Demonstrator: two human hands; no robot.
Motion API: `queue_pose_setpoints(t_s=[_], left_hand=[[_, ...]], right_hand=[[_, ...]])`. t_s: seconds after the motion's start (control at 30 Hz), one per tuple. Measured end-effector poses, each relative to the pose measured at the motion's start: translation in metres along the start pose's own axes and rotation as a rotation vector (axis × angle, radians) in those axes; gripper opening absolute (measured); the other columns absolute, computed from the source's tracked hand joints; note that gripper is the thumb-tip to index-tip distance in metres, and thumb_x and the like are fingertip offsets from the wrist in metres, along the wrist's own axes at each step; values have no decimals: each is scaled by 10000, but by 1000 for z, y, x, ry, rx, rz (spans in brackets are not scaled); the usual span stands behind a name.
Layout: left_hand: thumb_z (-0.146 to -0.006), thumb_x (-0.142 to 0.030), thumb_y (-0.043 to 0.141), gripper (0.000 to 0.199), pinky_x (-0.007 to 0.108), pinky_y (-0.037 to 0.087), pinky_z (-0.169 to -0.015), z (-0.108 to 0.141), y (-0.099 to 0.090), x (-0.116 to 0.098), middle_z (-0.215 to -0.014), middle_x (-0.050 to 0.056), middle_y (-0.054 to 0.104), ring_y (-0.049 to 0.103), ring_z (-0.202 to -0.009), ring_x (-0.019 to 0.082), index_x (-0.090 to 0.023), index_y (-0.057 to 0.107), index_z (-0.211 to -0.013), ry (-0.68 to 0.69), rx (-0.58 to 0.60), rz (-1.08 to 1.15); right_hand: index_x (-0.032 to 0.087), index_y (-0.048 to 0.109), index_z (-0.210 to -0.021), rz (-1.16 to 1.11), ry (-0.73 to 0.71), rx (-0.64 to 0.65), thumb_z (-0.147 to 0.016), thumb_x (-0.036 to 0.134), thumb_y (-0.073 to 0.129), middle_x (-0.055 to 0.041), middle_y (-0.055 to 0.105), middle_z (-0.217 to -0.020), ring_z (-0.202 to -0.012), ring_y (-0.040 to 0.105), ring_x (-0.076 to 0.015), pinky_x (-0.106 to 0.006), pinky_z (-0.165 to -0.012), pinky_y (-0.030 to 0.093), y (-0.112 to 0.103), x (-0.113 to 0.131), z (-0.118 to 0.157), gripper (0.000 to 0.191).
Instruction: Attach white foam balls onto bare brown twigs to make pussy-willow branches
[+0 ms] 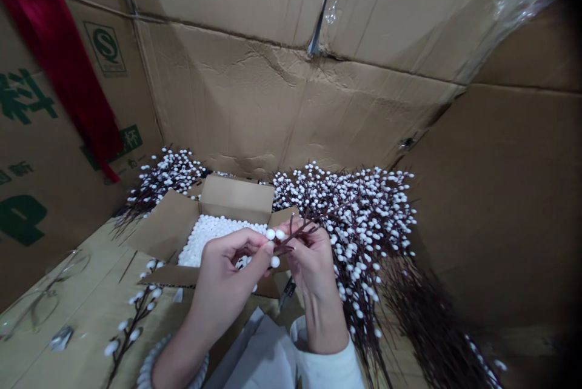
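My left hand (239,265) pinches a small white ball (271,234) between thumb and fingers, with another couple of white balls close by its fingertips. Gripped in my right hand (313,262) is a dark brown branch (297,232) with several bare twigs. Both hands meet in front of an open cardboard box (236,196), which is filled with loose white balls (211,228). Whether the pinched ball touches a twig tip, I cannot tell.
Finished-looking berry branches (354,207) lie heaped at the right, a smaller heap (166,174) at the back left. Bare brown stems (436,322) are bundled at the lower right. One berry branch (131,322) and eyeglasses (43,298) lie at left. Cardboard walls (254,92) surround the surface.
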State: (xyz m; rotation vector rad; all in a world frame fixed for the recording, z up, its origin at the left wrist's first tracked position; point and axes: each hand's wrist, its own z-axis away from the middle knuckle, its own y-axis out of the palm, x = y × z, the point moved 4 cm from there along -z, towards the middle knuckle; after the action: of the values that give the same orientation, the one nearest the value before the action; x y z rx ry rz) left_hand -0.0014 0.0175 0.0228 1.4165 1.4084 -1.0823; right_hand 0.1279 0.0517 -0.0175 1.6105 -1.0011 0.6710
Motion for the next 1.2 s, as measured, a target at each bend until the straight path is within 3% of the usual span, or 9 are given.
queue_pose_setpoints(t_s=[0.43,0.83,1.07,1.2], left_hand=[[-803,-226,611,186,190,482,-465,4,7,3,-534,-4,631,573,-487,124,-157,667,-640,27,48,-18],[-804,-220,618,176,189,492,-473,3,6,5,-550,-11,627,568,-493,119,-161,666,-646,45,46,-4],[-779,-208,655,140,181,510,-491,1,6,3,-588,-4,678,613,-510,118,-163,695,-653,5,51,76],[-740,-225,702,94,176,503,-458,0,6,7,-619,9,711,649,-523,132,-165,727,-672,-84,46,156]], right_hand=[[248,754,-647,87,-75,95,-623,165,817,-12,727,-699,-710,676,-183,-301,-677,566,-11,15,2,107],[272,790,-714,199,-143,143,-675,185,805,-25,731,-744,-734,668,-182,-295,-674,552,-10,15,1,97],[250,754,-624,141,-130,36,-609,152,820,-13,738,-716,-705,677,-181,-291,-657,552,-11,13,2,120],[255,757,-788,73,-104,25,-594,261,848,-29,767,-799,-723,710,-202,-326,-665,580,-14,7,1,214]])
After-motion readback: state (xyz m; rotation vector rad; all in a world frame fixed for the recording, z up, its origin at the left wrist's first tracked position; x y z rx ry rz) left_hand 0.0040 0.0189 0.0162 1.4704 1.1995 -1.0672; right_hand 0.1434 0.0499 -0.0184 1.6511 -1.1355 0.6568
